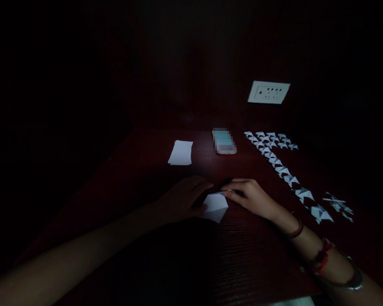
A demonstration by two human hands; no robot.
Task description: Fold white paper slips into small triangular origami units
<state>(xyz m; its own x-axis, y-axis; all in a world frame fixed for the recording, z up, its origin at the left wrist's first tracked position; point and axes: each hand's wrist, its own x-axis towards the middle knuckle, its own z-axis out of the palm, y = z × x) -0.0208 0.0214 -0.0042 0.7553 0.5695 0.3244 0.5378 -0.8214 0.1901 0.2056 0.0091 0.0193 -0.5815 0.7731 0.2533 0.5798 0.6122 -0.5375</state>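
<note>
Head view: in dim light, near the middle of a dark red table (242, 250), lies a folded white paper (215, 202) between both hands, with a crease running across and a greyer lower part narrowing toward the near side. Touches its left edge with the thumb of the left hand (193, 197), thumb set well apart from the other fingers; cannot tell whether these grip the sheet from beneath. Wears a ring there. Pinches the far right corner with the right hand (245, 193), thumb and forefinger close together; wears bracelets (324, 257) along that forearm. Beyond the left hand, a flat stack of white sheets (181, 153); to its right, a phone (224, 141) with a pixelated screen. Farther right, rows of folded paper pieces (282, 171) trailing toward the near side, with small pale strips (338, 203) just beside the nearest ones. Above, on the wall, a white socket plate (264, 97).
</note>
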